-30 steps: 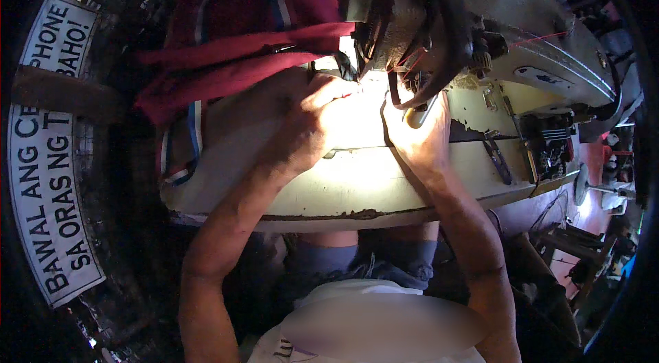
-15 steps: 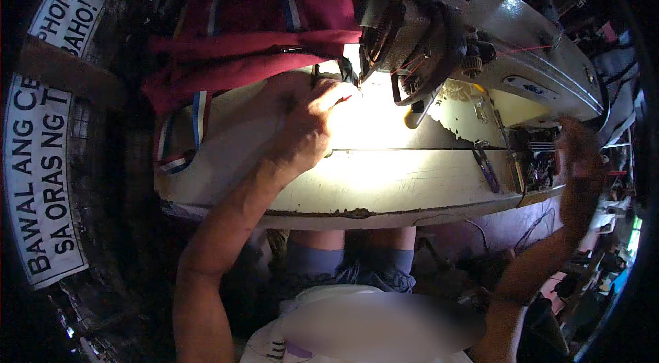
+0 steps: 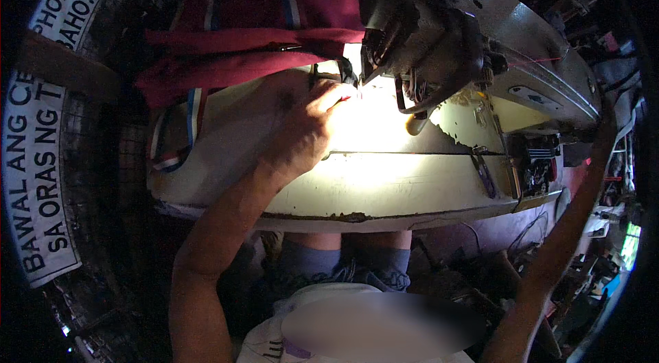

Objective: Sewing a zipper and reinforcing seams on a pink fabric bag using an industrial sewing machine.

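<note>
Under the bright lamp light, my left hand (image 3: 317, 122) is closed in a pinch beside the needle area of a sewing machine (image 3: 439, 40). A tiny bit of red shows at its fingertips; what they hold is too small to make out. Just beyond the fingers is a small dark piece (image 3: 349, 74) by the needle. A maroon cloth garment (image 3: 254, 61) with striped white, blue and red bands lies left of the machine head. My right hand (image 3: 605, 121) reaches to the machine's far right end, in shadow, its fingers hidden.
Small scissors (image 3: 484, 174) lie on the pale worktable (image 3: 412, 181) at the right, beside a dark tray (image 3: 539, 157) of small items. A yellow-tipped tool (image 3: 415, 122) is under the machine arm. Signs (image 3: 41, 177) hang at the left.
My right hand has moved from beside the tray up and away to the machine's right end. My left hand keeps its pinch near the needle.
</note>
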The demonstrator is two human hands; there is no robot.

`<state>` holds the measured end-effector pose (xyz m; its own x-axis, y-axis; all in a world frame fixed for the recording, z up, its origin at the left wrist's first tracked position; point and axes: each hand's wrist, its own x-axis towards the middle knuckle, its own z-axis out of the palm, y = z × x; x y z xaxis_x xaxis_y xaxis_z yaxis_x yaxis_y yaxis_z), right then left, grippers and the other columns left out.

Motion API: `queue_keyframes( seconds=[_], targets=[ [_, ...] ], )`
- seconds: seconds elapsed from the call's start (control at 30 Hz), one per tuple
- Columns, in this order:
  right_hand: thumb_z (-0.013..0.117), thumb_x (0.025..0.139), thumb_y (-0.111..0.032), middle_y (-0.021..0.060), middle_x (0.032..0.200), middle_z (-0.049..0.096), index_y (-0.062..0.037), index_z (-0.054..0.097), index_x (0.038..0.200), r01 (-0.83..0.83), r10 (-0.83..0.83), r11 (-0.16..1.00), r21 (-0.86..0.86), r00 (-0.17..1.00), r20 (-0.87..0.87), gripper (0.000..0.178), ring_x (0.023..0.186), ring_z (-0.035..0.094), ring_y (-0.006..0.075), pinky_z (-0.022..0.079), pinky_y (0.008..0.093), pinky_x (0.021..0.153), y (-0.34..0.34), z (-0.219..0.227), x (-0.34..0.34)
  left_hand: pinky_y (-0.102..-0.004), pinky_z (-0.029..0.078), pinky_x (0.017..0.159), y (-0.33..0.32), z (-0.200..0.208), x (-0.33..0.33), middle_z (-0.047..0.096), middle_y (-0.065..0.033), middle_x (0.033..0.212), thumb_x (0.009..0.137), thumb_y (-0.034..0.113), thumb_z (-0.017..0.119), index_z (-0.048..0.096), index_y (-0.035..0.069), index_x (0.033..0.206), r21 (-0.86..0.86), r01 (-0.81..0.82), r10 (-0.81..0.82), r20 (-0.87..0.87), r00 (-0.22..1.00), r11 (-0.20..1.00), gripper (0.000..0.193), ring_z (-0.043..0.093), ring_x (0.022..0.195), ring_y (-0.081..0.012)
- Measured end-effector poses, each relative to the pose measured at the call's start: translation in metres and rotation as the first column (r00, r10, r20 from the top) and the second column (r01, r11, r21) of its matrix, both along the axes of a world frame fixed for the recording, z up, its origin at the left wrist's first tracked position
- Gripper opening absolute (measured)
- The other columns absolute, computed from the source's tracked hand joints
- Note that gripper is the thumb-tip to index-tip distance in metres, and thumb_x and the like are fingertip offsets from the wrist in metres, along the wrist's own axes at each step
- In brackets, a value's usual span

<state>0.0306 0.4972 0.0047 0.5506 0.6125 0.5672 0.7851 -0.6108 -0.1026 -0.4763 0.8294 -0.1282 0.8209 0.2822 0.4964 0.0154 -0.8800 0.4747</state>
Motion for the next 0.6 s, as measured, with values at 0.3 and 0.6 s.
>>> queue_keyframes(
  seconds=[0.3,0.6],
  targets=[
    [0.056,0.091,-0.027,0.0191,0.117,0.065,-0.0021,0.067,0.116,0.014,-0.013,0.999,0.050,1.000,-0.017,0.037,0.106,0.061,0.0298,0.048,0.0422,0.091,-0.005,-0.010,0.011,-0.0394,0.046,0.099,0.002,-0.004,0.005,0.056,-0.0175,0.112,0.075,-0.004,0.055,0.058,-0.006,0.113,0.022,0.004,-0.004,-0.002,1.000,1.000,0.038,0.055,0.109,-0.0327],
    [0.056,0.090,-0.028,0.0212,0.114,0.066,0.0000,0.068,0.113,0.019,-0.012,0.997,0.078,0.997,-0.082,0.039,0.100,0.063,0.0317,0.050,0.0435,0.087,0.006,0.009,0.048,-0.0381,0.049,0.091,-0.003,0.004,0.010,0.057,-0.0158,0.104,0.079,-0.002,0.055,0.060,-0.003,0.107,0.023,-0.069,0.069,-0.002,0.998,0.997,0.028,0.057,0.102,-0.0322]
  ],
)
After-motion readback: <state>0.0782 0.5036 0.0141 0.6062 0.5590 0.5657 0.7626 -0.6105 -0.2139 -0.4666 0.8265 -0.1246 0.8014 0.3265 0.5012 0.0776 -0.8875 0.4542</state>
